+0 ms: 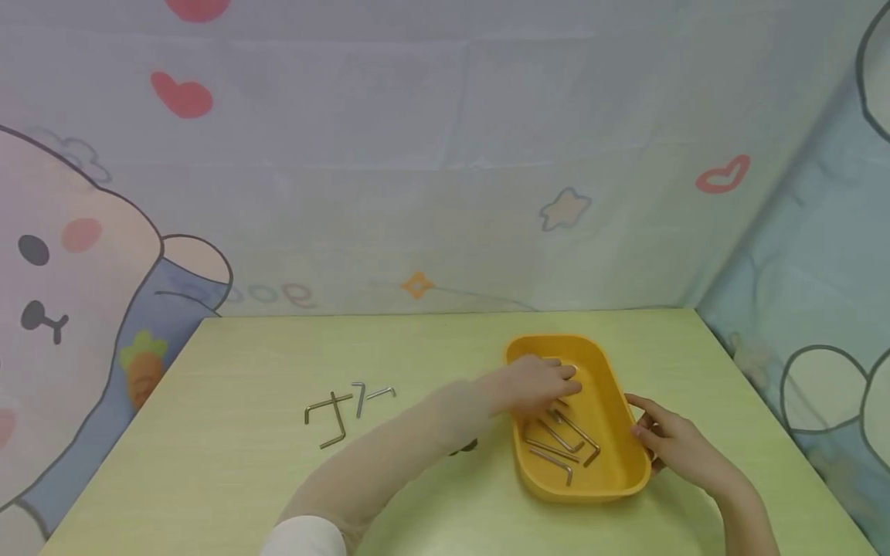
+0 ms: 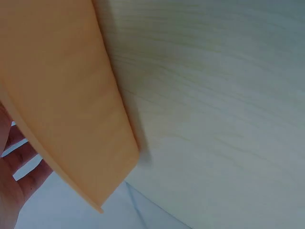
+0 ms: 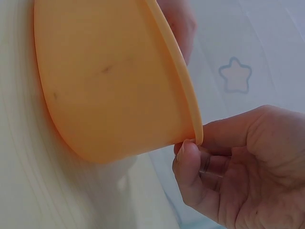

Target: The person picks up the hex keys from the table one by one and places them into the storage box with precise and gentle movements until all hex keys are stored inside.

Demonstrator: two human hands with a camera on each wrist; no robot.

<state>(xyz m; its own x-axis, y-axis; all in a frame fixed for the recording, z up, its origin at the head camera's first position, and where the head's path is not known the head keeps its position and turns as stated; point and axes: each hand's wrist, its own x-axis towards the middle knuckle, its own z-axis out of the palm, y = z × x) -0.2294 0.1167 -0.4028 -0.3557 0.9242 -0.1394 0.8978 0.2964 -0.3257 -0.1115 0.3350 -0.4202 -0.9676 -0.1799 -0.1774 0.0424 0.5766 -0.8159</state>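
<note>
A yellow plastic tray stands on the right part of the table, with several metal hex keys lying in its near half. My left hand reaches over the tray's left rim, its fingers spread above the far half; the left wrist view shows those fingers beyond the tray wall, with its palm side partly out of frame. At the tray's right side, my right hand pinches the rim between thumb and finger. Up close, the right thumb presses against the rim's corner.
Left of the tray, two brass-coloured hex keys lie crossed on the light green table. Two smaller silver hex keys lie beside them. A printed cloth hangs behind the table and along its sides.
</note>
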